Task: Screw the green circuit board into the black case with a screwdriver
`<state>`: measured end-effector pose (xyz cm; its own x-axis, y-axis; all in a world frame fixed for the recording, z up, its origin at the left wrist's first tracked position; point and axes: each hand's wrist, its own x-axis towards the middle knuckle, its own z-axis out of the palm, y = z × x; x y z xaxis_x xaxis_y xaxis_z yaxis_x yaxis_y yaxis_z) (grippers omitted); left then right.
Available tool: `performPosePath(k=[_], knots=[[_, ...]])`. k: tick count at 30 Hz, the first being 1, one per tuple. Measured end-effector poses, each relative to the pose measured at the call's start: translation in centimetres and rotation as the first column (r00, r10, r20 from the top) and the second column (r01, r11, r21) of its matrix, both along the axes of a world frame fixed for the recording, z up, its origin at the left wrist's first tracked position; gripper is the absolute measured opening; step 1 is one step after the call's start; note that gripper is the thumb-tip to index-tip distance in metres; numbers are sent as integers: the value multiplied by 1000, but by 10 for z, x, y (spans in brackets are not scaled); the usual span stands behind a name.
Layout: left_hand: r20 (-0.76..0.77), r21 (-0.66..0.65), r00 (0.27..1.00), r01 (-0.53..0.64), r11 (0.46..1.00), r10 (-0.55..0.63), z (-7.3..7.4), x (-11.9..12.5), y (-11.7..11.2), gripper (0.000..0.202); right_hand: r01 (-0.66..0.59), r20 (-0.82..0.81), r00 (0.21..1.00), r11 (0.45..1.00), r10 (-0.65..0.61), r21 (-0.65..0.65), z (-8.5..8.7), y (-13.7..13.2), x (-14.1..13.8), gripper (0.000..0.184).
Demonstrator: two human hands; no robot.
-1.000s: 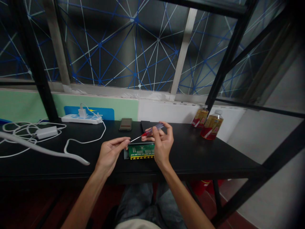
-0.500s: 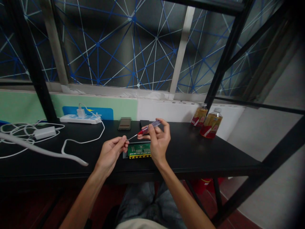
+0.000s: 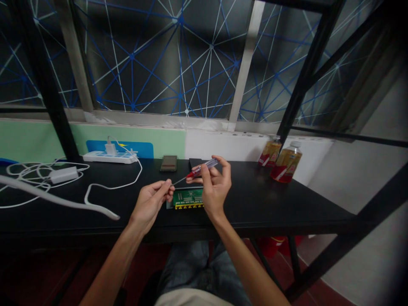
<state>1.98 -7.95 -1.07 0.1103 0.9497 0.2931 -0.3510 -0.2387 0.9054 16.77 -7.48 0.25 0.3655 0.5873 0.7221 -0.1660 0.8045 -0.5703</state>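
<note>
A screwdriver [image 3: 198,171] with a clear and red handle is gripped in my right hand [image 3: 215,190], its thin shaft slanting down to the left. My left hand [image 3: 152,201] is pinched closed at the shaft's tip. Whether its fingertips hold a small part as well, I cannot make out. Below and between both hands lies a green circuit board [image 3: 188,198] with a row of yellow connectors along its near edge. My right hand hides the board's right end.
On the black table [image 3: 255,208], a white power strip [image 3: 111,157] and tangled white cables with an adapter [image 3: 63,174] lie to the left. A small dark device [image 3: 168,163] is at the back. Two drink bottles [image 3: 286,162] stand at the right, near a black frame post [image 3: 299,93].
The whole view has shifted slightly. Both hands keep nearly the same pose, with the screwdriver tip still at my left fingertips.
</note>
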Motion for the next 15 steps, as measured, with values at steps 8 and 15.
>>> performPosePath(k=[8,15], knots=[[15,-14,1000,25,1000,-25,1,0,-1,31,51,31,998,999,-52,13,-4,3,1,36],[-5,-19,999,35,999,-35,0,0,1,31,46,9,999,999,-46,6,-2,2,2,37]])
